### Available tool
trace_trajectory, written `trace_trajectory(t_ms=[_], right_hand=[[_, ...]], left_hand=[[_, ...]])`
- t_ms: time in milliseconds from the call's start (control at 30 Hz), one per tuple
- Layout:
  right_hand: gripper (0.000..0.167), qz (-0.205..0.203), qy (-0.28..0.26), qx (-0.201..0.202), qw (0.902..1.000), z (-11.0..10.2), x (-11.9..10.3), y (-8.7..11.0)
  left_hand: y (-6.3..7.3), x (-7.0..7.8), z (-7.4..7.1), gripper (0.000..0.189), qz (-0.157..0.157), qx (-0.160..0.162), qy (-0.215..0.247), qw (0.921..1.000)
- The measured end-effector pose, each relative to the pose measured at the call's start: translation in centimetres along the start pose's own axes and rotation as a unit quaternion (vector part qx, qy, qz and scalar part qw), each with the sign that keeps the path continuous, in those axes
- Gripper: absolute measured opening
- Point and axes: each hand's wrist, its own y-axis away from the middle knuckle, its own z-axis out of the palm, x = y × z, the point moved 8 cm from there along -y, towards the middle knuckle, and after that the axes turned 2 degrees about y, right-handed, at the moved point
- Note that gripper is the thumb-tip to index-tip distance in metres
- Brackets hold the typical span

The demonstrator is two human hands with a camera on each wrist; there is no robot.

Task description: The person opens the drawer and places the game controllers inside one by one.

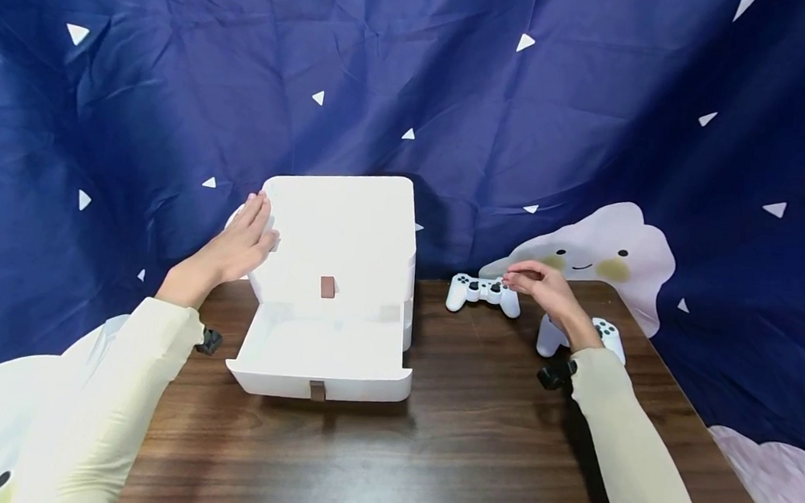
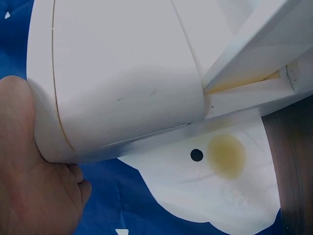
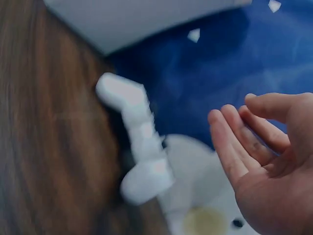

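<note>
A white box stands on the table, its lower drawer pulled out toward me. My left hand rests against the box's upper left edge with its fingers extended. In the left wrist view that hand touches the side of the white box. My right hand hovers just right of a white game controller, apart from it. The right wrist view shows this hand with relaxed, slightly bent fingers and nothing in it; the controller is blurred there.
A second white game controller lies on the table's right side, partly hidden by my right wrist. Brown tabs sit on the box front and drawer front. A blue curtain hangs behind the wooden table.
</note>
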Motion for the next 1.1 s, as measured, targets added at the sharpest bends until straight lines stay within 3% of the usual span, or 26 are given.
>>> trace_trajectory(t_ms=[167,367,733,967,1100], right_hand=[[0.053,0.035,0.077,0.034,0.9958,-1.2,2.7,-1.1],[0.07,0.076,0.113,0.027,0.9903,-0.9,5.4,-1.6],[0.09,0.079,0.152,-0.042,0.9844,1.5,6.7,-2.1],[0.096,0.078,0.205,-0.028,0.9753,2.2,7.5,-2.3],[0.099,0.084,0.209,-0.018,0.9742,2.4,7.8,-2.3]], left_hand=[[0.1,0.0,-0.2,0.076,-0.006,0.0,0.005,1.0],[0.2,-0.1,-0.1,0.076,-0.009,-0.002,0.006,0.9999],[0.0,-0.2,0.2,0.076,-0.006,0.002,0.0,1.0],[-0.1,-0.2,0.4,0.077,-0.006,0.001,0.002,1.0],[-0.1,-0.2,0.2,0.077,-0.006,0.005,-0.001,1.0]])
